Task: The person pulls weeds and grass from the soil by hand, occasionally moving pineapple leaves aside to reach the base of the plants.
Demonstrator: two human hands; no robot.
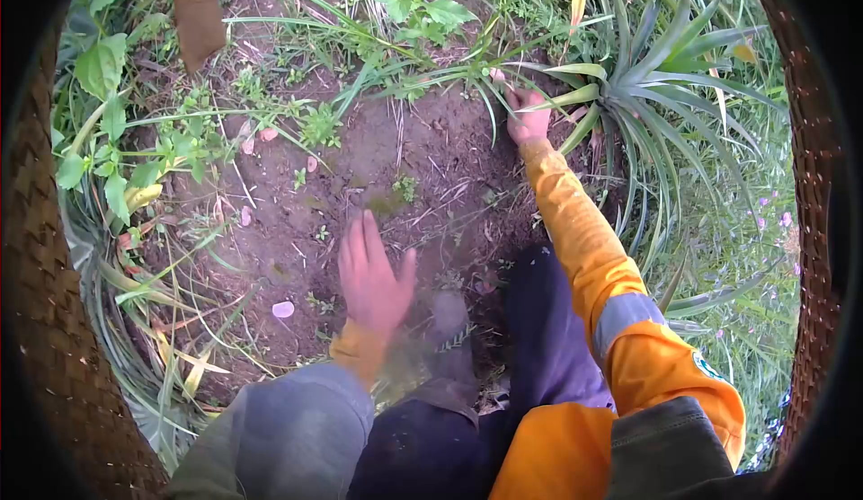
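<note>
Brown soil (pixel 297 221) underfoot; left hand (pixel 371 280) flat and open above it, holding nothing; right hand (pixel 527 119) closed on grass blades (pixel 467 73) beside spiky plant (pixel 647 78).
</note>
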